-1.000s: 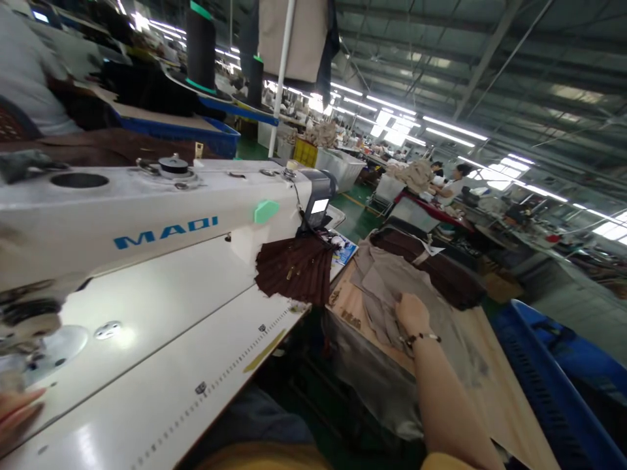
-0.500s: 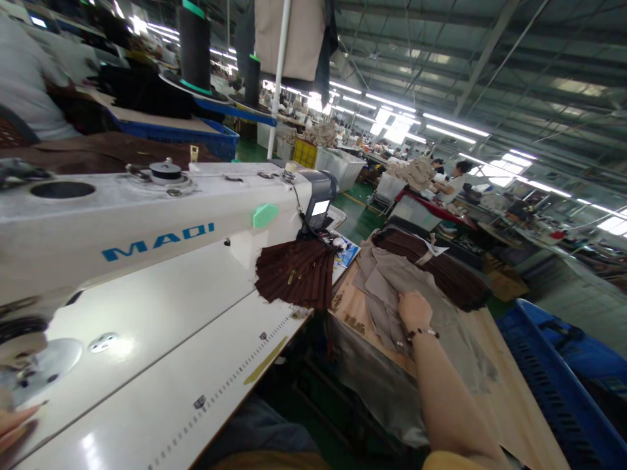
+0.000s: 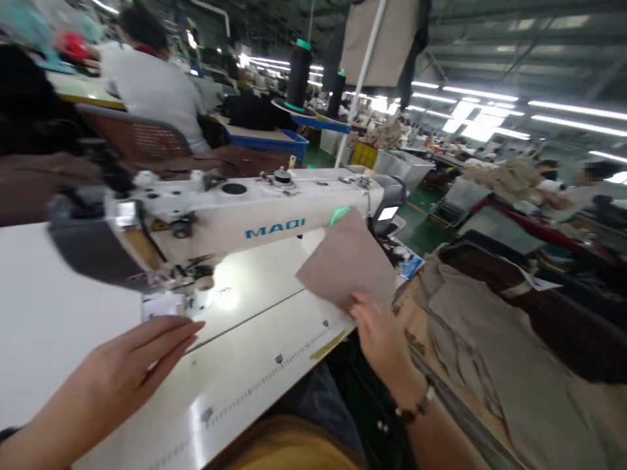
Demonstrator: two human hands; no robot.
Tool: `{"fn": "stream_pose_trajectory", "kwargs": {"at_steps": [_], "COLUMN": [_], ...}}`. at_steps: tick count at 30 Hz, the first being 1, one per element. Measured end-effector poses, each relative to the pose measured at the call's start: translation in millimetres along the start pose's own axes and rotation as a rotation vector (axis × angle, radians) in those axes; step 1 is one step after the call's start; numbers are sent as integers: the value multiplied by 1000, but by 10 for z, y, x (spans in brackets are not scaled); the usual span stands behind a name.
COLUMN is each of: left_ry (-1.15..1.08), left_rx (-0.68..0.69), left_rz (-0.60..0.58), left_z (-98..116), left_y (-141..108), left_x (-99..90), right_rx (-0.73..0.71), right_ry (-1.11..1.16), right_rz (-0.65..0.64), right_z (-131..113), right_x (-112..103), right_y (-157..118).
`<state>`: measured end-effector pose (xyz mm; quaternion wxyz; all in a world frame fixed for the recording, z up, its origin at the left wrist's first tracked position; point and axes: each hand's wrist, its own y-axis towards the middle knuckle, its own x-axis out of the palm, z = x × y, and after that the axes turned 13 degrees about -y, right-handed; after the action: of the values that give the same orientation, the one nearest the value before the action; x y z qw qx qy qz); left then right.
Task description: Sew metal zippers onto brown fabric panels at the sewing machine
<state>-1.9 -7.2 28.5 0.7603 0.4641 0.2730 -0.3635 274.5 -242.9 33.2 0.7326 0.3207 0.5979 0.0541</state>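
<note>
A taupe fabric piece [image 3: 347, 261] hangs from my right hand [image 3: 379, 336], its lower edge gripped between thumb and fingers. It is held up over the right end of the white table of a sewing machine [image 3: 323, 203] marked MAQI. My left hand [image 3: 137, 359] reaches over the table just in front of the needle area [image 3: 191, 300], fingers stretched out and close together, with nothing visible in them. More taupe fabric pieces [image 3: 490, 320] lie to the right of the machine on a wooden board. The raised fabric covers the spot where the brown zippered pieces lay.
Beyond the taupe pieces lies a dark brown fabric bundle [image 3: 470, 267] with a paper slip on top. Thread cones [image 3: 298, 75] stand behind the machine by a white pole [image 3: 360, 85]. A person in a white shirt [image 3: 151, 98] sits at the back left.
My right hand has lifted a taupe piece from the pile and carried it left over the machine table. The view has swung left, bringing the needle area and my left hand into sight.
</note>
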Motion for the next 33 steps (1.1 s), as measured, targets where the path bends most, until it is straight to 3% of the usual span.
{"fn": "stream_pose_trajectory", "kwargs": {"at_steps": [3, 6, 9, 12, 16, 21, 26, 33], "left_ry": [-6, -56, -61, -65, -128, -160, 1, 183], "left_rx": [6, -49, -140, -264, -447, -638, -682, -577], "left_rz": [-90, -150, -256, -331, -278, -235, -261, -274], "left_z": [259, 484, 541, 481, 343, 203, 194, 196], "left_y": [-78, -115, -161, -181, -139, -100, -78, -84], "left_x": [-127, -116, -18, 85, 151, 149, 176, 264], "right_rx": [-210, -327, -374, -331, -283, -331, -352, -375], "right_ry": [132, 277, 371, 264, 16, -50, -40, -76], "right_rz": [-197, -311, -427, -578, -703, -725, -774, -821], "right_z": [-736, -1035, -1071, -1087, -1149, -1148, -1115, -1132], "right_x": [281, 357, 281, 181, 163, 242, 268, 276], "right_y": [27, 30, 145, 318, 504, 586, 589, 628]}}
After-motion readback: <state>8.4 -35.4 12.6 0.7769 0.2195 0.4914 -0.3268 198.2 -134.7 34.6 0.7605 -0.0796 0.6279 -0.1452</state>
